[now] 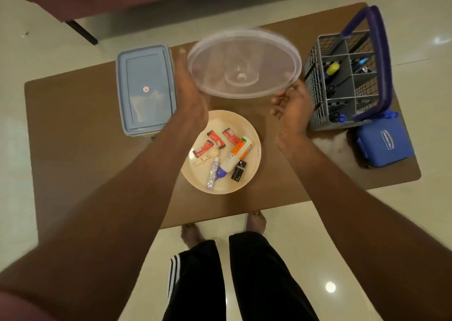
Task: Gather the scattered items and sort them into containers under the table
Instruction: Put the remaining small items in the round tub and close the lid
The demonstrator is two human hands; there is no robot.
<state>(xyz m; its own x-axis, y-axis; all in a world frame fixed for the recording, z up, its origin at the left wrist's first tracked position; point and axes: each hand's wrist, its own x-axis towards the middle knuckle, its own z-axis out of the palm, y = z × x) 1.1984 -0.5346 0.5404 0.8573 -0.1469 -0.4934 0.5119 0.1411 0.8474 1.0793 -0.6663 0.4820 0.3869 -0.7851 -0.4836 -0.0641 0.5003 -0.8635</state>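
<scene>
- Holding the round clear plastic lid up in the middle top of the frame, I have my left hand flat against its left rim, fingers straight, and my right hand under its lower right rim with the fingers loosely curled; whether they truly clasp the rim I cannot tell.
- Directly below, at frame centre on the brown bench, sits the round cream plastic dish with the gathered bits: red sachets, a white glue bottle with a purple cap, a small black battery and a foil-wrapped tube.
- My judgement: lower the lid level, centre it over the dish and press the rim evenly all round, so that nothing tips or spills.
- I should mind the tall glue bottle; it may foul the lid.
- The pale blue rectangular lidded box sits left, the grey wire caddy with purple handle and a small blue case right; keep elbows off them.
</scene>
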